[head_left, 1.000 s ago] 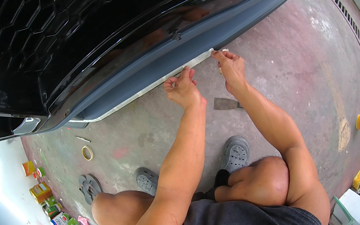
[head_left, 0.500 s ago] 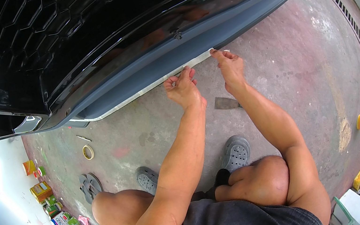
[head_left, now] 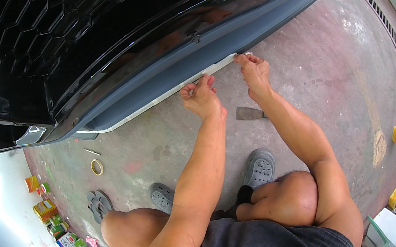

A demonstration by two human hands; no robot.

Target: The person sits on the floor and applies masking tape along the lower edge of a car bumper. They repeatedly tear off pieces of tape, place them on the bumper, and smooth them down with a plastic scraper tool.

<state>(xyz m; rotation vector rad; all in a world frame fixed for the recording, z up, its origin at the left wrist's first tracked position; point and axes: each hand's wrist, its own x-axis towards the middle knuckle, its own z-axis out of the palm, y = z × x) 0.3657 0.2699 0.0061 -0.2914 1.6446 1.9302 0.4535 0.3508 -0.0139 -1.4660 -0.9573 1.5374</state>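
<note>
A strip of whitish masking tape (head_left: 152, 103) runs along the lower edge of the dark grey lip (head_left: 159, 80) under a black car bumper (head_left: 106, 44). My left hand (head_left: 201, 97) is at the middle of that edge, thumb and forefinger pinched on the tape, its other fingers curled. Farther right, my right hand (head_left: 255, 72) pinches the tape near its free end, which shows just past the fingertips. Between the two hands the tape spans along the lip; whether it sticks there I cannot tell.
On the concrete floor lie a flat scraper (head_left: 250, 113) below my right hand, a tape roll (head_left: 97, 167) and a thin stick-like tool (head_left: 92, 152) at left. Grey slippers (head_left: 99, 205) lie beside my knee. Paint cans (head_left: 45, 209) line the left wall; a drain grate (head_left: 378, 9) runs at right.
My right hand has shifted very slightly to the right, still pinching the tape. My left hand stays in place.
</note>
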